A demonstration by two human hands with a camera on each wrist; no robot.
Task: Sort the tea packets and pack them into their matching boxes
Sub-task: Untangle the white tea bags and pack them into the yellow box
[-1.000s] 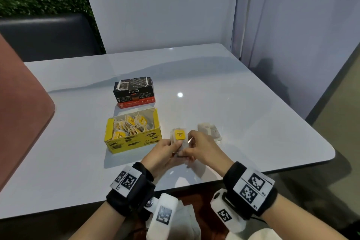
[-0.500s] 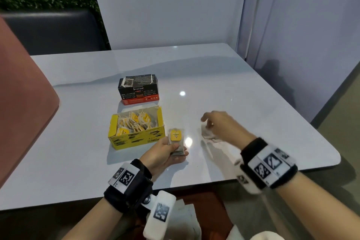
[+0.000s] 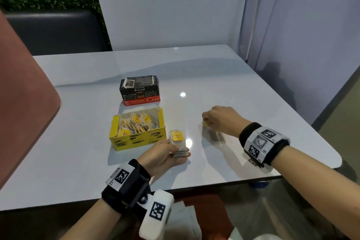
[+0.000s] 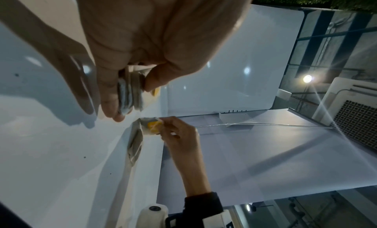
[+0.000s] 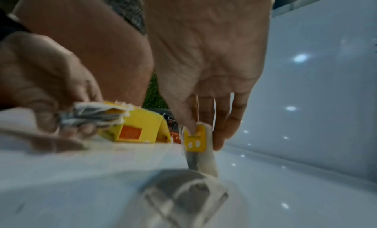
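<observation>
The right hand [image 3: 220, 121] has left the left hand's stack and now pinches a yellow-tagged tea bag [image 5: 199, 144] off the surface [image 3: 87, 152]. Nearest, the left hand [image 3: 163, 154] grips the stack of tea bags [image 3: 177, 142]. Beyond stand the open yellow box [image 3: 136, 139] and the black box [image 3: 140, 91].

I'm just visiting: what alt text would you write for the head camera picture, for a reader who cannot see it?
A person's left hand holds a small stack of yellow-tagged tea bags beside an open yellow box of tea bags, while the right hand pinches another tea bag off the white table. A closed black box sits behind.
</observation>
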